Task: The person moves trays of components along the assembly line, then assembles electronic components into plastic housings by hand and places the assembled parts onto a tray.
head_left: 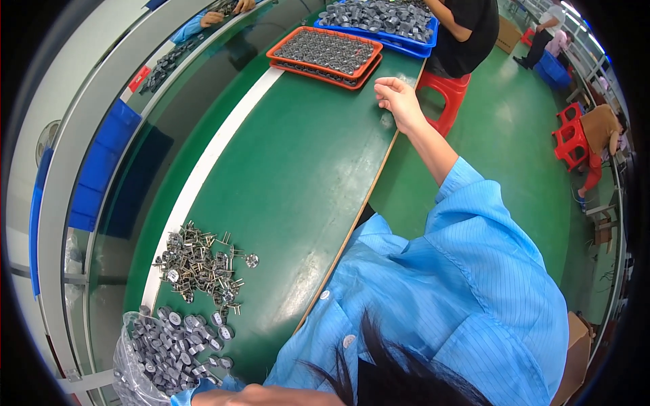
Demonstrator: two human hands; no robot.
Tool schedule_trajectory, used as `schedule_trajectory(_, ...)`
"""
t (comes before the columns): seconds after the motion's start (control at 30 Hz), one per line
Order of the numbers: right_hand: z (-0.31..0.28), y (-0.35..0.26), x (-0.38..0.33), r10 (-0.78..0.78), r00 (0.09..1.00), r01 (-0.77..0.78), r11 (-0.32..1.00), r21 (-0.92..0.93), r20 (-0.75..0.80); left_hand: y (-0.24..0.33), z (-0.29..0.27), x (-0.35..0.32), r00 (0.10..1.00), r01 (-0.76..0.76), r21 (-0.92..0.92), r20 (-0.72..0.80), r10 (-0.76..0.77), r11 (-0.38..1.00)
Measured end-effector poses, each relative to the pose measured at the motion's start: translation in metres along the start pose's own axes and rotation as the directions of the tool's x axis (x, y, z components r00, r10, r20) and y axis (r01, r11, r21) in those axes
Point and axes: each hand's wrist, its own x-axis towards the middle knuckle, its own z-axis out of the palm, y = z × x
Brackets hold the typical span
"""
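Two orange trays (315,68) lie just ahead-left of the right fingers (388,82).

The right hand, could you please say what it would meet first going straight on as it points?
Probably the right end of the stacked orange trays, though the right hand may pass above them; its height is unclear.

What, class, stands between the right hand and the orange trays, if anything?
Nothing visible stands in the way: only green tabletop shows in the gap between the right hand and the orange trays.
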Motion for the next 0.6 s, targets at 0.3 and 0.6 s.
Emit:
schedule_trajectory(0.3, -0.014, -0.017, 0.044, 0.059, 0.998, -0.061, 0.996, 0.069, 0.032, 0.002, -0.075, 0.076, 0.762, 0.158, 0.191, 0.601, -0.242, 0.969)
schedule_trajectory(0.6, -0.017, -0.036, 0.08, 0.336, 0.918, -0.316, 0.941, -0.122, 0.21, -0.021, -0.373, 0.286, 0.687, 0.616, 0.738, -0.675, 0.27, 0.275)
